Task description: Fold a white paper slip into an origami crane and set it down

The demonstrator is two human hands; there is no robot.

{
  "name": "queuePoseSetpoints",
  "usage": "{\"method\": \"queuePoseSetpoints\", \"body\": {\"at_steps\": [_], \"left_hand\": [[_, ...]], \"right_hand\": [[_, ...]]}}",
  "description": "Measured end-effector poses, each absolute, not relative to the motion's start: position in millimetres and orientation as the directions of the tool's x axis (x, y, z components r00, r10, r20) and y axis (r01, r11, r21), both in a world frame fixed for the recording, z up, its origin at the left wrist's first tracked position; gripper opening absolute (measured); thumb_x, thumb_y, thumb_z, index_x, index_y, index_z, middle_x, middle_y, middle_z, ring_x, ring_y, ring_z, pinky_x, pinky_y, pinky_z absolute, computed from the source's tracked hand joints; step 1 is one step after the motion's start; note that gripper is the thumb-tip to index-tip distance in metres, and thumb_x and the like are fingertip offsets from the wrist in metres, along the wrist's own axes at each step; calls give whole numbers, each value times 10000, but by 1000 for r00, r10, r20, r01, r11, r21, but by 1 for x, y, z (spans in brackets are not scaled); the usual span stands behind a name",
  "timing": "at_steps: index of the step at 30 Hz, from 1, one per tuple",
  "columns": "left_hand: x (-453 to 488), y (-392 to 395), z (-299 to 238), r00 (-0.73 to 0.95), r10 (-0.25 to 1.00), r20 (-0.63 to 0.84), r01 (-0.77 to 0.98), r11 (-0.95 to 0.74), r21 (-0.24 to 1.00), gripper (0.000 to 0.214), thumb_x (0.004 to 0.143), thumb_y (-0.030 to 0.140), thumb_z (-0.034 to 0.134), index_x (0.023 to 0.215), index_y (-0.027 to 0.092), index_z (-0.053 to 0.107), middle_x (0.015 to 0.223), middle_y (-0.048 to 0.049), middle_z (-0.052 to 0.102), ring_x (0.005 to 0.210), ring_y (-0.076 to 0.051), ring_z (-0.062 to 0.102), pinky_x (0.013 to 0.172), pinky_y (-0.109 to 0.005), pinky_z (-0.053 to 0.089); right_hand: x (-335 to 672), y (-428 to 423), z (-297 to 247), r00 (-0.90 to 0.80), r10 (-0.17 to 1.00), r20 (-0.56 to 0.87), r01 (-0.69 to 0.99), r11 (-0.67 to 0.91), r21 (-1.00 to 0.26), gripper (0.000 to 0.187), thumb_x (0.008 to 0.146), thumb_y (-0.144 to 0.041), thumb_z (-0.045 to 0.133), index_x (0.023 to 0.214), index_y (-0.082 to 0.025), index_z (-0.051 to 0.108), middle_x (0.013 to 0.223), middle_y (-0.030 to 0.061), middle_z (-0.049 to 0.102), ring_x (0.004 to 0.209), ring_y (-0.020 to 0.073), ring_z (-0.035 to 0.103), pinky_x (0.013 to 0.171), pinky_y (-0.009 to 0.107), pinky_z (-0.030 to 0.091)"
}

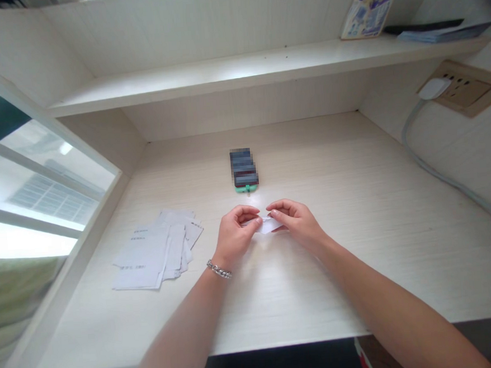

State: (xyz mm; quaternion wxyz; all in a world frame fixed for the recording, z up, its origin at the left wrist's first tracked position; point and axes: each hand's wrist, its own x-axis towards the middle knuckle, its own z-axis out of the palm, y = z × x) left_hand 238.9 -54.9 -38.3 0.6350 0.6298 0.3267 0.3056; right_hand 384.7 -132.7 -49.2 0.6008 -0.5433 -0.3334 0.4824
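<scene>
Head view shows you with both hands close together over the pale, wood-grained desk (356, 198), working on one small piece of white paper (267, 226). Your left hand (238, 228) pinches its left end between thumb and curled fingers; your right hand (295, 220) grips the right end the same way, thumb on top. The paper sits between your fingertips, near the front-centre of the desk, just in front of a dark, rectangular, phone-like device with a green lower edge (243, 170), whose face is blurred out.

Judging by the two-handed pinch and the bent, angular outline, the step in hand seems to be folding or shaping this paper; how many layers it has is too small to tell. The next move appears to call for steady, light thumb pressure and edges kept aligned.

The paper looks thin, matte and crisp, so it should crease readily and could slip or wrinkle if pulled unevenly. To your left lies a loose, fanned pile of flat white paper sheets (147, 258), some with faint dark print, their corners overlapping unevenly. A shiny silver chain-link bracelet (219, 269) circles your left wrist, hard and bright against the smooth, streaky desk surface.
</scene>
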Motion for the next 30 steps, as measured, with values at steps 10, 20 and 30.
{"method": "queuePoseSetpoints", "body": {"at_steps": [10, 20, 30], "left_hand": [[239, -55, -35, 650, 751, -120, -6, 163, 987, 221, 734, 259, 625, 906, 122, 613, 792, -55, 631, 704, -146, 609, 643, -295, 535], [238, -55, -37, 649, 760, -43, 10, 48, 999, 228, 689, 181, 656, 904, 121, 608, 770, -62, 661, 718, -138, 618, 661, -242, 491], [240, -59, -44, 639, 768, -41, 28, 30, 999, 245, 675, 226, 683, 884, 129, 600, 812, -67, 647, 737, -147, 619, 675, -256, 496]], "right_hand": [[386, -133, -48, 341, 940, -34, -96, -2, -995, 234, 689, -237, 684, 890, -150, 601, 726, 24, 640, 659, 129, 595, 613, 254, 460], [388, -133, -52, 315, 948, -39, -83, -13, -996, 215, 682, -228, 681, 863, -161, 586, 710, 14, 625, 648, 131, 581, 597, 255, 437], [381, -135, -47, 313, 949, 37, 29, 30, -999, 168, 692, -213, 657, 785, -181, 520, 747, 11, 582, 677, 138, 567, 618, 264, 443]]}}
